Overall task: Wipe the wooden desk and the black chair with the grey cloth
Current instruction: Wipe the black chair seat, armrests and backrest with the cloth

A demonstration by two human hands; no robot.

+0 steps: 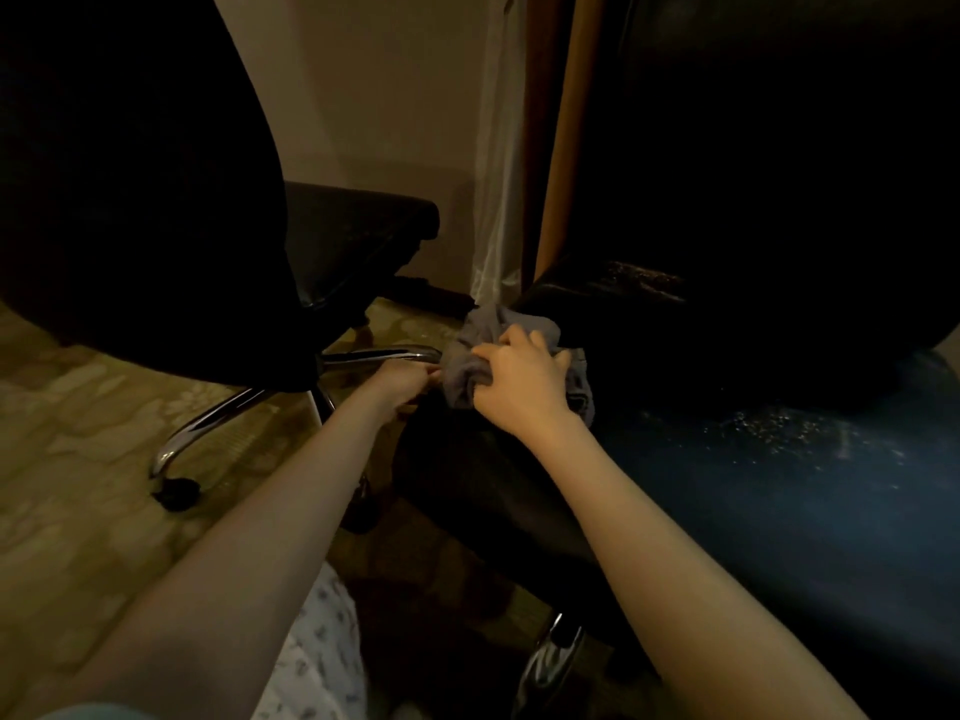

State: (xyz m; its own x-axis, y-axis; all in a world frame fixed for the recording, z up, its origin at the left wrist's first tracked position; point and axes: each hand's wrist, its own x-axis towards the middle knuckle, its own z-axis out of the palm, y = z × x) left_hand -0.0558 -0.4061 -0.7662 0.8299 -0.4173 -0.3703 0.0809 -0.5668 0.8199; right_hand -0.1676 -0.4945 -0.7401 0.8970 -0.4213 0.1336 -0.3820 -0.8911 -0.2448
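The grey cloth (465,350) is found bunched against the left edge of the black chair (779,485), which fills the right side of the view. It lies where a padded black part meets the seat; the area is too dark for that part to be identified. White specks are noted on the seat and on the padded part just behind the cloth.

The right hand (519,379) is placed on top of the cloth, with its fingers curled into the folds and the fabric gripped. The left hand (402,379) is held at the cloth's left edge with its fingers drawn in. Whether the fabric is pinched by it cannot be told. Both forearms are bare.

A second black chair (156,200) is recorded on the left, just beside the first. Its chrome leg (208,423) ends in a black castor (176,493) on the patterned carpet (78,433). Another chrome leg (384,354) reaches as far as the left hand.

Behind the chairs, a pale wall (389,96), a white curtain (498,200) and an upright wooden strip (566,148) are observed. A white patterned garment (322,657) is seen at the lower edge, between the forearms.
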